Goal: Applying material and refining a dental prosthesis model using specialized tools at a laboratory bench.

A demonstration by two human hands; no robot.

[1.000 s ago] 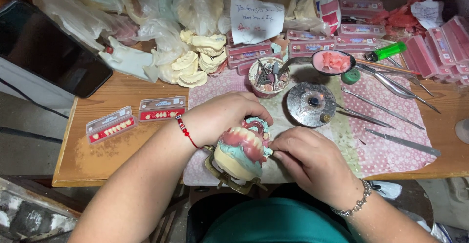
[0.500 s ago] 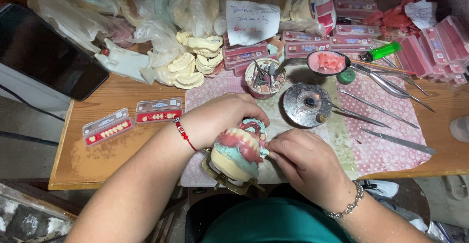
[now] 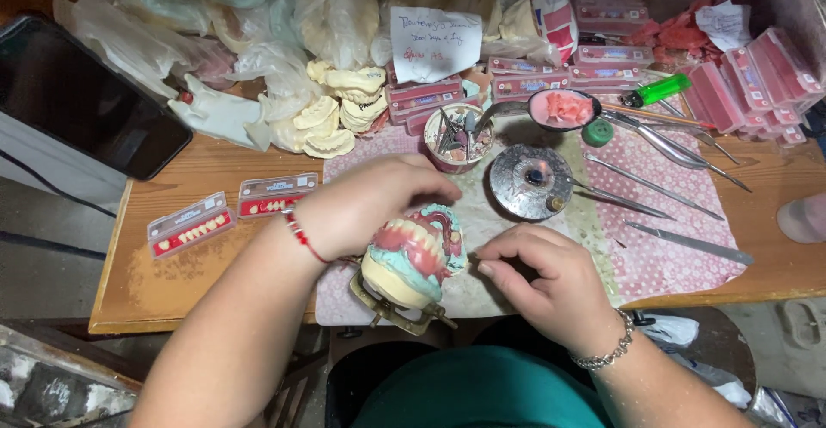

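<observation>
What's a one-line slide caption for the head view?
Left hand steadies a denture model on a cluttered wooden workbench while the right hand works beside it.

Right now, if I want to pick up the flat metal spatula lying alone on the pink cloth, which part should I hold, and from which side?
Take the metal spatula at its middle, pinching across the narrow shaft from above. It lies flat on the pink cloth, apart from the other tools, with its thin tip pointing left toward the right hand, so come from the open right end.

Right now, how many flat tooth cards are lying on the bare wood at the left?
2: one tooth card nearest the table's left edge, another tooth card beside it, near the left hand. More may be hidden among the clutter behind.
</observation>
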